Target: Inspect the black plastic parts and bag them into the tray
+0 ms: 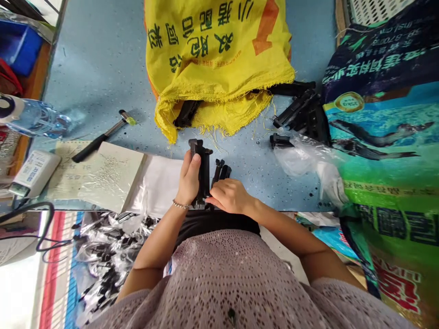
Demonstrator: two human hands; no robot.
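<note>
My left hand (190, 177) is wrapped round a long black plastic part (204, 171), which stands nearly upright in the view at the table's front edge. At the lower end of that part, my right hand (230, 195) has its fingers closed and pressed against it. Whether a small piece is pinched in those fingers is hidden. Just beyond my right hand lie a few smaller black pieces (221, 170). Above them is a yellow woven sack (219, 68), its frayed mouth towards me and another black part (187, 113) showing in it.
More black parts (302, 107) are piled at the right, beside clear plastic bags (298, 155) and a large green-blue sack (384, 169). A small hammer (103, 137), a paper pad (113, 176) and a water bottle (34, 116) lie left. Bagged black parts (109, 260) fill the space below the table.
</note>
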